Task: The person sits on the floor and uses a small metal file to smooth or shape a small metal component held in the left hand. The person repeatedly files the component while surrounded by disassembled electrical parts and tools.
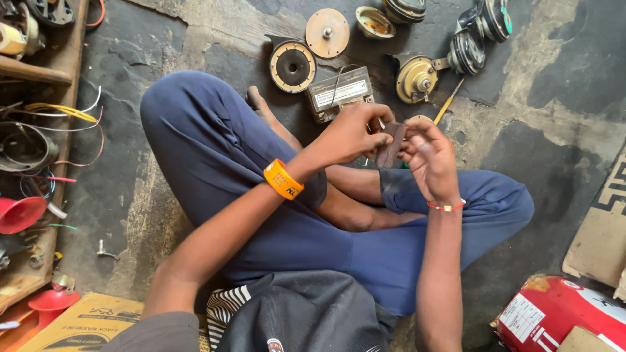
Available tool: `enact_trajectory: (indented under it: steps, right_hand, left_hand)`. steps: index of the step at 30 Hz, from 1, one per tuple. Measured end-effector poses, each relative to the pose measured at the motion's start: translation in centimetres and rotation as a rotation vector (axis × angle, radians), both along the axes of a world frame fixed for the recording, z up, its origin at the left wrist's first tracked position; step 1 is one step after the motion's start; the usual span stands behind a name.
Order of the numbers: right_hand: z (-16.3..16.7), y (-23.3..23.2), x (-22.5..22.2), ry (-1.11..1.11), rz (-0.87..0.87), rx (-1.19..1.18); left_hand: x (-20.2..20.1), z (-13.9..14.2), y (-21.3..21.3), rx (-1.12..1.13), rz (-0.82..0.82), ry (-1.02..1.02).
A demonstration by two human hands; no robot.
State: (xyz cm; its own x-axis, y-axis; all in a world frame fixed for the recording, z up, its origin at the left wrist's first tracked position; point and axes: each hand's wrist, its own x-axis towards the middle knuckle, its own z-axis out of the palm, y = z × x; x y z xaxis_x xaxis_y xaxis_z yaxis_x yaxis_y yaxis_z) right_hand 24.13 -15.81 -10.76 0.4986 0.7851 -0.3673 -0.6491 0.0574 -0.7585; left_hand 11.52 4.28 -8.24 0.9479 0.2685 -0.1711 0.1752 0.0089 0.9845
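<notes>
Over your crossed legs, in the head view, your two hands meet around a small dark strip (pixel 392 145). Your left hand (pixel 349 135) pinches its upper end with a narrow grip, fingers curled tight. Your right hand (pixel 429 155) holds the lower side, thumb and fingers closed on it, so both hands touch the strip at once. The strip stands nearly upright between them, above your right knee.

An orange band (pixel 283 178) sits on your left wrist, a thin red thread (pixel 447 206) on your right.

On the floor (pixel 554 117) just beyond your hands lies a grey box (pixel 340 93) with a pale label. Far of it rest round horn parts: a black-centred disc (pixel 293 65), a flat tan disc (pixel 327 32), a small cup (pixel 374 22) and a brass-coloured horn (pixel 417 78), with darker horns (pixel 486 29) to the far right. A screwdriver (pixel 448 103) with a yellow handle lies near the brass horn.

At left, a wooden shelf (pixel 62 130) carries loose wires (pixel 65 112) and a red funnel (pixel 19 213). A yellow carton (pixel 88 322) lies near left, and a red bag (pixel 561 313) near right.
</notes>
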Motion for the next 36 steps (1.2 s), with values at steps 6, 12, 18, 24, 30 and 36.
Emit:
enact_trajectory:
  steps: [6, 12, 18, 24, 30, 36]
  right_hand:
    - [-0.1, 2.6, -0.4, -0.458, 0.051, -0.237]
    - [1.8, 5.9, 0.1, -0.202, -0.005, -0.059]
    - [1.3, 11.9, -1.1, -0.518, 0.119, -0.238]
    - [1.4, 12.9, -1.4, -1.427, 0.08, -0.431]
    - [0.5, 13.4, -0.9, -1.34, 0.056, -0.404]
    - [-0.5, 12.7, -0.1, -1.492, 0.198, -0.235]
  left_hand:
    - [0.1, -1.6, 2.7, 0.97, 0.077, -0.128]
    - [-1.3, -2.7, 5.3, 1.266, 0.083, 0.212]
    - [-2.3, -2.5, 6.5, 0.965, 0.11, 0.424]
    - [-2.3, -1.6, 6.7, 1.016, 0.37, 0.053]
    - [-0.2, -1.7, 5.5, 0.905, 0.158, -0.099]
    - [-0.4, -3.1, 6.2, 0.92, 0.08, -0.019]
